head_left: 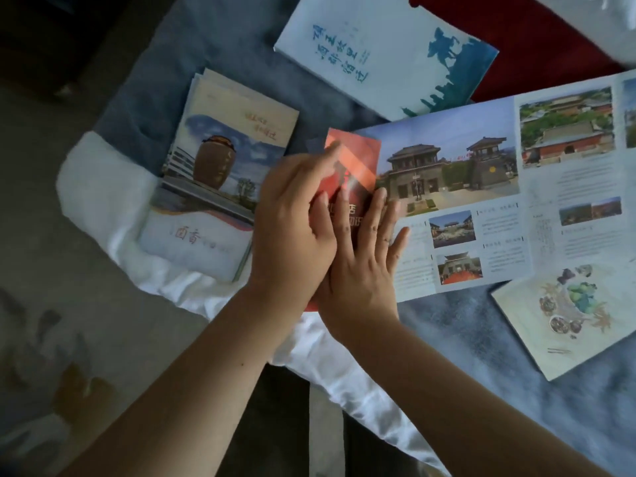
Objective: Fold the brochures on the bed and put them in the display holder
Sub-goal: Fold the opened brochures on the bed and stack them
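Observation:
A long brochure (481, 187) with photos of old buildings lies spread across the bed. Its red left panel (358, 163) is folded over onto it. My left hand (292, 228) lies flat on that red panel, fingers straight and pointing up. My right hand (364, 256) lies beside it with spread fingers, pressing the red panel and the fold. A stack of folded brochures (213, 187) with a brown jar picture sits to the left of my hands. No display holder shows in the view.
A white and blue brochure (378, 53) lies at the top of the bed. A pale brochure with food drawings (571, 315) lies at the right. The blue blanket (464, 335) and white sheet (103, 201) end at the bed edge on the left; patterned carpet (44, 339) is below.

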